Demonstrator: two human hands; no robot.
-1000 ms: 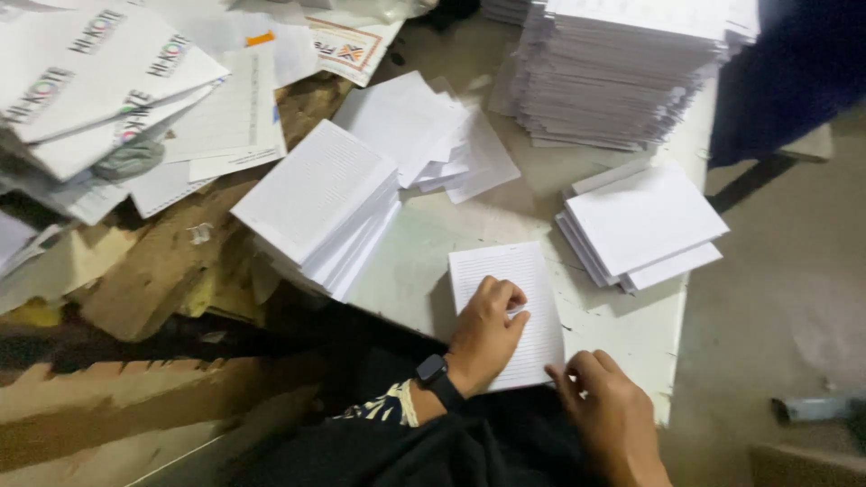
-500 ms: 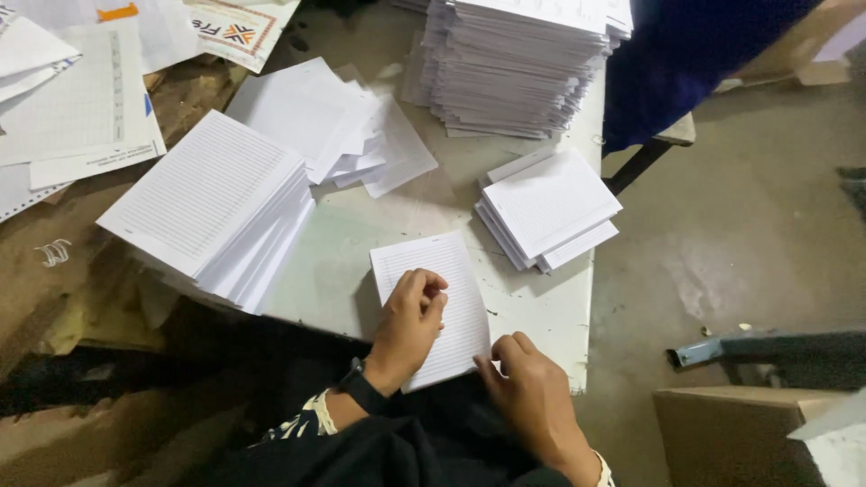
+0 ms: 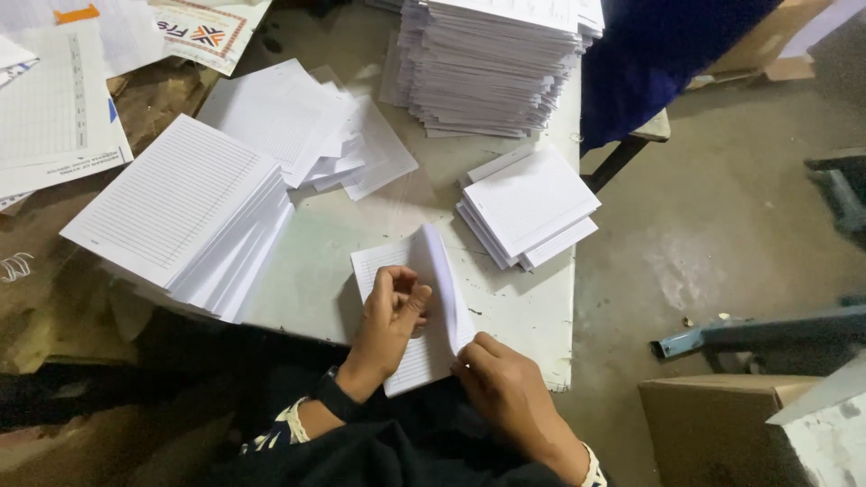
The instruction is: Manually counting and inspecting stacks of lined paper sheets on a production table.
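Note:
A thin set of lined white sheets [image 3: 417, 271] lies at the near edge of a pale table [image 3: 519, 307]. My left hand [image 3: 390, 317] presses on its left half, thumb and fingers curled on the paper. My right hand [image 3: 505, 386] pinches the lower right corner and bends the right half of the sheets up and over toward the left. A dark watch sits on my left wrist.
A thick slanted stack of lined sheets [image 3: 185, 212] lies to the left, loose sheets [image 3: 298, 122] behind it. A small pile of folded sets [image 3: 528, 206] is to the right, a tall paper stack [image 3: 492, 59] at the back. Cardboard box [image 3: 704, 424] stands on the floor at right.
The sheets lay flat under both hands before. Now my right hand has lifted their right half, which curves up toward my left hand. The view has also shifted.

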